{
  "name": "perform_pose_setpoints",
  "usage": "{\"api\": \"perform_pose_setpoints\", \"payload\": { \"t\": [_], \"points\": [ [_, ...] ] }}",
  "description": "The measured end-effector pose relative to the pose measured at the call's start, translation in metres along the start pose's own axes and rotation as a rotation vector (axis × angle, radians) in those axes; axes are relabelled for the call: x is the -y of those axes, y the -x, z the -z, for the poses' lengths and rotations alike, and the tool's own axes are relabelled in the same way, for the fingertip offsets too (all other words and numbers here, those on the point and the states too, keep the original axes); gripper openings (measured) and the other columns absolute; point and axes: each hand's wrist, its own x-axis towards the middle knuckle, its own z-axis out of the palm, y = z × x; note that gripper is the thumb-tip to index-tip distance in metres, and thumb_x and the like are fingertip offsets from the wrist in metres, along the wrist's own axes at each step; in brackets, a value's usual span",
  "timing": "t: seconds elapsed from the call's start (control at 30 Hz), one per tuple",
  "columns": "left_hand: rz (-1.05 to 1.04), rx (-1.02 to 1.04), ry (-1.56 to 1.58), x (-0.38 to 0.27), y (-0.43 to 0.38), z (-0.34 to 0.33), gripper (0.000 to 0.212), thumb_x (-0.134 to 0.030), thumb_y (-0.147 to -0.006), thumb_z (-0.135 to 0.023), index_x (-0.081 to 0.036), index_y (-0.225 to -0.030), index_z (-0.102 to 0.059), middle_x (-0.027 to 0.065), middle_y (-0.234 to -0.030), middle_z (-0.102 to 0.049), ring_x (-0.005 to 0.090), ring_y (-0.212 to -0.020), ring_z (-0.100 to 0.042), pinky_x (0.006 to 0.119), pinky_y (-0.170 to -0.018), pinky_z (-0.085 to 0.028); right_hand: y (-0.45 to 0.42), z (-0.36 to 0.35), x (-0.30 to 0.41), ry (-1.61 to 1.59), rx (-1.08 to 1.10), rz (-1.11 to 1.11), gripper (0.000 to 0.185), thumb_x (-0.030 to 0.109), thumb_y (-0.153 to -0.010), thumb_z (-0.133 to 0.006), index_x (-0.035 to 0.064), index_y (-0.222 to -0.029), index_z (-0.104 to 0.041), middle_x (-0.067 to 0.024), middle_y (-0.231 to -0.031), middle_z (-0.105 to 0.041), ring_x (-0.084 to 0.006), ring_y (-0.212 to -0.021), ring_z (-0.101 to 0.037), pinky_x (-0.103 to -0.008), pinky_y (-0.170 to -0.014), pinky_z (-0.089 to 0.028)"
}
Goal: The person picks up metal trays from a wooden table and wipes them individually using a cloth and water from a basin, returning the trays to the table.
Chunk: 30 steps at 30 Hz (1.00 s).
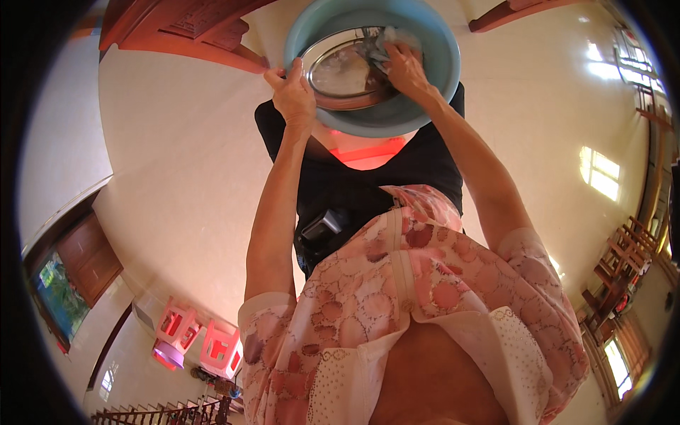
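Note:
At the top centre, a blue plastic basin (pixel 372 125) stands before me, between my knees. Inside it a shiny oval metal tray (pixel 340 69) lies tilted over what looks like water. My left hand (pixel 295 95) grips the tray's left edge at the basin's rim, thumb on top. On the tray's right part, my right hand (pixel 408 69) presses a wet, pale grey cloth (pixel 390 45), its fingers partly sunk in the folds. The tray's right end is hidden by the cloth and that hand.
Carved reddish wooden furniture (pixel 186 26) reaches close to the basin's left side; another wooden piece (pixel 499 16) is at upper right. Something red (pixel 372 151) shows below the basin. Pink plastic stools (pixel 220 348) stand at lower left, wooden chairs (pixel 619 265) far right.

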Motion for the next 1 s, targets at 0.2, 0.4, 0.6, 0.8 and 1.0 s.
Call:
{"api": "perform_pose_setpoints", "payload": {
  "t": [0.2, 0.4, 0.6, 0.8, 1.0],
  "points": [
    [-0.019, -0.013, -0.036, 0.005, 0.000, -0.002, 0.032, -0.010, -0.079, -0.055, -0.019, -0.109, -0.060, 0.0153, -0.103, -0.041, 0.0328, -0.081, -0.056, 0.041, -0.066, -0.049, -0.018, -0.025, 0.067, -0.107, -0.093, 0.163, 0.045, 0.005, -0.071, -0.060, 0.0068, -0.116, -0.054, -0.0236, -0.117, -0.048, -0.0412, -0.106, -0.045, -0.0473, -0.091, -0.035],
    [0.051, 0.024, -0.063, 0.000, 0.000, -0.001, 0.025, -0.018, -0.085, -0.053, -0.018, -0.108, -0.063, 0.0130, -0.104, -0.043, 0.0320, -0.082, -0.058, 0.041, -0.070, -0.050, 0.001, -0.023, 0.113, -0.169, -0.100, 0.350, 0.034, 0.010, -0.069, -0.063, 0.0078, -0.103, -0.062, -0.0112, -0.110, -0.055, -0.0303, -0.102, -0.048, -0.0431, -0.081, -0.038],
    [0.052, 0.026, -0.078, 0.003, 0.000, 0.000, 0.026, -0.017, -0.084, -0.054, -0.018, -0.109, -0.063, 0.0130, -0.103, -0.043, 0.0317, -0.081, -0.058, 0.041, -0.068, -0.050, 0.044, 0.018, 0.082, -0.051, 0.208, 0.227, 0.041, 0.011, -0.074, -0.059, 0.0174, -0.115, -0.058, -0.0069, -0.121, -0.049, -0.0324, -0.105, -0.048, -0.0451, -0.085, -0.040],
    [0.019, 0.024, -0.060, 0.001, 0.002, 0.002, 0.028, -0.012, -0.081, -0.057, -0.017, -0.109, -0.062, 0.0135, -0.104, -0.042, 0.0318, -0.081, -0.058, 0.040, -0.068, -0.051, 0.042, 0.028, 0.022, 0.303, 0.270, 0.096, 0.046, 0.012, -0.077, -0.053, 0.0188, -0.122, -0.050, -0.0079, -0.126, -0.045, -0.0331, -0.107, -0.047, -0.0483, -0.086, -0.040],
    [0.019, 0.025, -0.075, -0.002, 0.000, 0.002, 0.029, -0.011, -0.080, -0.057, -0.017, -0.108, -0.061, 0.0138, -0.104, -0.042, 0.0318, -0.080, -0.058, 0.040, -0.068, -0.051, 0.008, -0.002, 0.012, 0.187, 0.142, -0.147, 0.047, 0.013, -0.075, -0.053, 0.0167, -0.122, -0.048, -0.0123, -0.128, -0.041, -0.0409, -0.108, -0.044, -0.0532, -0.088, -0.037]
  ]
}}
